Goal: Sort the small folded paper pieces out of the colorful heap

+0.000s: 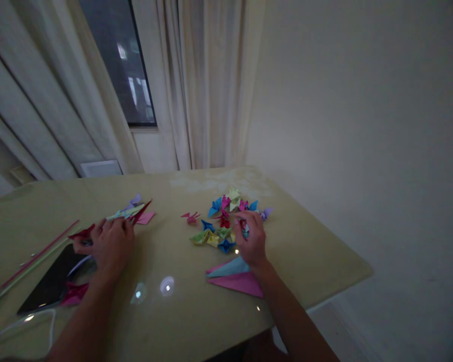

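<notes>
My left hand lies palm down at the left, its fingers spread over a loose group of folded papers. Green and red folded paper sticks out past its fingertips, and a dark red folded piece lies by its outer side. My right hand is closed in a pinch at the near right edge of a cluster of small origami figures; what its fingertips hold is hidden. A red origami figure is just left of those fingertips. Below the wrist lies a long pink and blue folded paper, partly covered by the forearm.
A pink origami crane stands between the hands. At left are a black phone-like slab, thin pink and green sticks, a magenta folded paper and a white cable. The table's right edge runs near a wall.
</notes>
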